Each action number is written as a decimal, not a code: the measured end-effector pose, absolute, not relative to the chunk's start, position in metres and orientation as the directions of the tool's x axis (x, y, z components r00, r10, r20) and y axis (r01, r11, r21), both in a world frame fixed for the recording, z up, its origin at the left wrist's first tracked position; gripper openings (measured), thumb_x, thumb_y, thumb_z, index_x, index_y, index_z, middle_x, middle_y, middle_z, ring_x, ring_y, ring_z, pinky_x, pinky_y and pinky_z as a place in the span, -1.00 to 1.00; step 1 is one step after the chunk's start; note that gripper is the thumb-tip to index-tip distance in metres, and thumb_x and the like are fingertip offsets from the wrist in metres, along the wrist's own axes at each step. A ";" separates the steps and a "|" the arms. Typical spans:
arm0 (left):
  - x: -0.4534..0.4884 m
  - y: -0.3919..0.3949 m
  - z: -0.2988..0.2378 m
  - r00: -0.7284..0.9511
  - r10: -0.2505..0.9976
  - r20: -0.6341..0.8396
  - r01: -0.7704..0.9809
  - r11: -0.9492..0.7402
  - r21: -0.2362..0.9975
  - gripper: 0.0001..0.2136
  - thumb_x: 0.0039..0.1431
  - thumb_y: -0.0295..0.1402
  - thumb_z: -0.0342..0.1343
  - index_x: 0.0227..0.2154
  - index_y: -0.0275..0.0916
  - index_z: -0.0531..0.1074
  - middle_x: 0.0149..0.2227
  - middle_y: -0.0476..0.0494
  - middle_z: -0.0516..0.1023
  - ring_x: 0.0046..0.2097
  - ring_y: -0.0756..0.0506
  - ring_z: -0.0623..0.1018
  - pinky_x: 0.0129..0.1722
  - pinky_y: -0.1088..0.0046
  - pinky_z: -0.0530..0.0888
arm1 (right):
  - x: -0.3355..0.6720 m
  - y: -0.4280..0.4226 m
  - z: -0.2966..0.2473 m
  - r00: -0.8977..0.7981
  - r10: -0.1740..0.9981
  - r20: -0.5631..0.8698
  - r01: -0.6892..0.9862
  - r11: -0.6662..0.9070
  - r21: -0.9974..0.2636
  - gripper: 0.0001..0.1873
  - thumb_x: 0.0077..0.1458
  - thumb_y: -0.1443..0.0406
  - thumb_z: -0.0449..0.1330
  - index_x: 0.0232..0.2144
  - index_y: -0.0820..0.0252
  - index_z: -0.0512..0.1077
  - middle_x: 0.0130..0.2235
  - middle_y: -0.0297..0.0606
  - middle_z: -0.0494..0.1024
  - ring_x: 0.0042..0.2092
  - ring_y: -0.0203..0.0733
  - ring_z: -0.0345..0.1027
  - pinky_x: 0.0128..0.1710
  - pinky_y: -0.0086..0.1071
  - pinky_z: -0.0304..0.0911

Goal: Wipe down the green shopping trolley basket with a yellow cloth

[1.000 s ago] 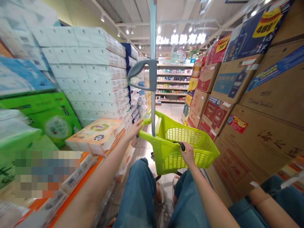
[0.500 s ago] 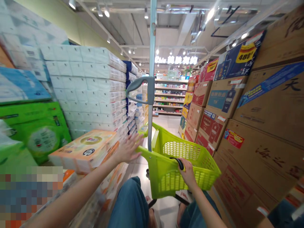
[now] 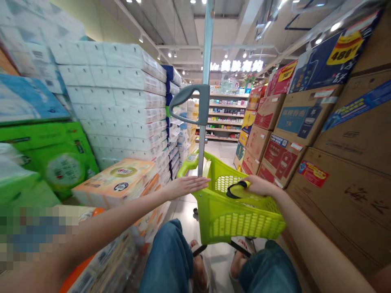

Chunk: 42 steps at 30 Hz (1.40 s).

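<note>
Moved since previous frame: bare left hand (image 3: 187,186) further right and now out flat, bare right hand (image 3: 259,186) higher on the basket. Supermarket aisle, pale tile floor (image 3: 183,211); stacked white tissue packs (image 3: 113,97) along left side, brown cardboard cartons (image 3: 339,195) along right. Lime-green plastic mesh shopping cart (image 3: 241,228) between them, with pale metal pole (image 3: 208,40) and curved grey handle (image 3: 189,97). Left fingers (image 3: 195,184) straight, fully open, holding nothing, passing the pole's lower end. Right fingers (image 3: 249,182) curled over yellow, black-edged grip (image 3: 238,190) at basket's near rim; firmness of hold unreadable. Judged step in hand: one-handed control of cart. Steadier control calls for second hand on rim.
</note>
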<state>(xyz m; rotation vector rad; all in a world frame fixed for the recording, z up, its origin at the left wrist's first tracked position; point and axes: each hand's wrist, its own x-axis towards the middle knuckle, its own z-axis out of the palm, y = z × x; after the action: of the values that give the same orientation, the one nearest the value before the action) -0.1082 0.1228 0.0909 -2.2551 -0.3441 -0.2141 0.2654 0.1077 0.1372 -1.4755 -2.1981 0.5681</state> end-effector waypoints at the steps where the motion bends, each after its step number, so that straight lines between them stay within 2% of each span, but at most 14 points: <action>1: -0.107 0.124 0.087 0.944 0.170 0.283 0.325 -0.619 -0.714 -0.39 0.29 -0.61 -0.18 0.36 -0.14 -0.07 0.42 0.08 -0.15 0.41 0.08 -0.09 0.38 0.48 0.04 | 0.259 0.111 0.156 -0.358 0.918 0.172 0.758 0.393 -0.521 -0.89 -0.15 0.31 0.26 -0.54 0.23 0.59 -0.55 -0.36 0.58 -0.47 -0.17 0.46 -0.43 -0.40 0.36; 3: -0.106 0.127 0.079 0.931 0.161 0.327 0.353 -0.615 -0.705 -0.39 0.28 -0.61 -0.17 0.36 -0.15 -0.07 0.42 0.06 -0.14 0.41 0.07 -0.09 0.37 0.48 0.05 | 0.242 0.110 0.195 -0.288 0.824 0.489 0.748 0.512 -0.422 -0.76 -0.03 0.22 0.26 -0.33 0.22 0.61 -0.42 -0.31 0.63 -0.34 -0.07 0.53 -0.29 -0.28 0.44; 5: -0.105 0.130 0.072 0.921 0.155 0.358 0.374 -0.612 -0.697 -0.37 0.27 -0.63 -0.17 0.36 -0.12 -0.08 0.42 0.08 -0.13 0.40 0.07 -0.09 0.37 0.49 0.06 | 0.218 0.101 0.228 -0.154 0.507 0.848 0.728 0.639 -0.250 -0.62 0.11 0.22 0.18 -0.03 0.18 0.52 -0.12 -0.22 0.63 -0.06 0.05 0.52 -0.02 -0.07 0.41; 6: -0.105 0.130 0.070 0.919 0.155 0.362 0.377 -0.611 -0.696 -0.36 0.26 -0.63 -0.18 0.36 -0.11 -0.09 0.42 0.09 -0.13 0.40 0.09 -0.10 0.37 0.51 0.05 | 0.205 0.095 0.242 -0.180 0.341 0.923 0.705 0.699 -0.121 -0.55 0.19 0.25 0.11 0.13 0.16 0.40 0.08 -0.20 0.53 0.12 0.06 0.40 0.16 0.00 0.28; 8: -0.105 0.131 0.069 0.923 0.167 0.347 0.374 -0.607 -0.702 -0.35 0.26 -0.65 -0.20 0.37 -0.12 -0.12 0.41 0.11 -0.13 0.40 0.11 -0.11 0.37 0.53 0.04 | 0.181 0.085 0.263 -0.409 0.088 0.908 0.617 0.760 0.204 -0.46 0.28 0.31 0.00 0.29 0.07 0.17 0.29 -0.29 0.28 0.33 -0.02 0.10 0.34 0.03 0.01; 10: -0.104 0.130 0.070 0.925 0.191 0.330 0.375 -0.611 -0.697 -0.34 0.26 -0.67 -0.23 0.37 -0.14 -0.17 0.41 0.13 -0.13 0.40 0.13 -0.12 0.37 0.56 0.03 | 0.163 0.086 0.275 -0.673 -0.021 0.739 0.449 0.783 0.431 -0.45 0.34 0.35 -0.08 0.33 -0.03 0.06 0.33 -0.42 0.20 0.37 -0.14 0.00 0.39 -0.01 -0.08; 13: -0.102 0.126 0.071 0.915 0.235 0.329 0.400 -0.641 -0.655 -0.31 0.25 -0.67 -0.26 0.37 -0.10 -0.28 0.41 0.15 -0.11 0.39 0.15 -0.09 0.37 0.57 0.04 | 0.149 0.105 0.279 -0.835 -0.027 0.550 0.295 0.821 0.489 -0.46 0.37 0.36 -0.13 0.33 -0.09 0.02 0.31 -0.49 0.24 0.35 -0.25 0.04 0.39 -0.10 -0.03; 18: -0.099 0.128 0.058 0.879 0.302 0.369 0.473 -0.648 -0.597 -0.30 0.24 -0.71 -0.32 0.36 -0.16 -0.41 0.39 0.08 -0.04 0.37 0.15 0.01 0.36 0.56 0.05 | 0.148 0.133 0.229 -0.871 0.021 0.491 0.296 0.821 0.488 -0.46 0.36 0.38 -0.10 0.34 0.06 0.01 0.32 -0.32 0.23 0.35 -0.27 0.03 0.39 -0.17 -0.02; 23: -0.103 0.139 0.046 0.879 0.303 0.369 0.472 -0.665 -0.579 -0.30 0.27 -0.68 -0.28 0.36 -0.16 -0.45 0.33 0.00 0.18 0.30 0.10 0.25 0.33 0.52 0.15 | 0.152 0.133 0.174 -0.939 -0.114 0.323 0.062 0.871 0.488 -0.46 0.34 0.35 -0.03 0.33 0.10 0.07 0.26 -0.30 0.34 0.30 -0.32 0.15 0.34 -0.35 0.10; 27: -0.102 0.133 0.053 0.872 0.303 0.385 0.484 -0.653 -0.583 -0.29 0.26 -0.68 -0.25 0.37 -0.14 -0.41 0.39 0.04 -0.02 0.37 0.11 0.06 0.36 0.54 0.08 | 0.158 0.139 0.223 -0.952 -0.123 0.280 0.036 0.865 0.501 -0.43 0.34 0.36 -0.02 0.34 0.07 0.02 0.30 -0.33 0.28 0.33 -0.32 0.09 0.37 -0.30 0.04; 30: -0.100 0.125 0.060 0.870 0.318 0.376 0.491 -0.626 -0.606 -0.27 0.24 -0.68 -0.25 0.37 -0.12 -0.40 0.41 0.10 -0.11 0.39 0.13 -0.04 0.36 0.55 0.07 | 0.158 0.142 0.269 -0.908 -0.049 0.417 0.182 0.849 0.495 -0.42 0.35 0.38 -0.06 0.34 -0.07 -0.03 0.33 -0.46 0.20 0.36 -0.32 0.01 0.40 -0.20 -0.05; 33: -0.099 0.123 0.061 0.867 0.340 0.363 0.497 -0.638 -0.589 -0.27 0.22 -0.70 -0.30 0.36 -0.12 -0.44 0.40 0.12 -0.11 0.38 0.13 -0.04 0.36 0.54 0.07 | 0.151 0.140 0.263 -0.863 -0.025 0.505 0.251 0.845 0.472 -0.42 0.36 0.37 -0.07 0.34 -0.08 -0.04 0.33 -0.48 0.20 0.37 -0.33 -0.03 0.41 -0.20 -0.10; 38: -0.101 0.128 0.055 0.864 0.345 0.365 0.498 -0.692 -0.524 -0.25 0.22 -0.72 -0.32 0.34 -0.11 -0.52 0.39 0.05 0.00 0.35 0.13 0.12 0.34 0.55 0.10 | 0.146 0.132 0.201 -0.948 -0.144 0.283 0.027 0.852 0.522 -0.47 0.34 0.35 -0.03 0.32 0.16 0.08 0.27 -0.27 0.33 0.33 -0.35 0.08 0.36 -0.37 0.03; 42: -0.101 0.126 0.057 0.867 0.313 0.388 0.487 -0.698 -0.525 -0.28 0.23 -0.72 -0.31 0.36 -0.14 -0.44 0.40 0.06 -0.03 0.37 0.12 0.03 0.36 0.53 0.05 | 0.151 0.134 0.242 -0.966 -0.069 0.250 0.085 0.828 0.555 -0.49 0.35 0.37 -0.07 0.31 0.14 0.09 0.31 -0.30 0.26 0.34 -0.31 0.04 0.39 -0.29 -0.04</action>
<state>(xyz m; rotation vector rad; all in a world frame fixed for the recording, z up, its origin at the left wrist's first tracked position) -0.1007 0.1264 0.0574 -2.3942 -0.5764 -0.3560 0.1512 0.1345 0.2421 -0.0119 -2.7503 -0.8520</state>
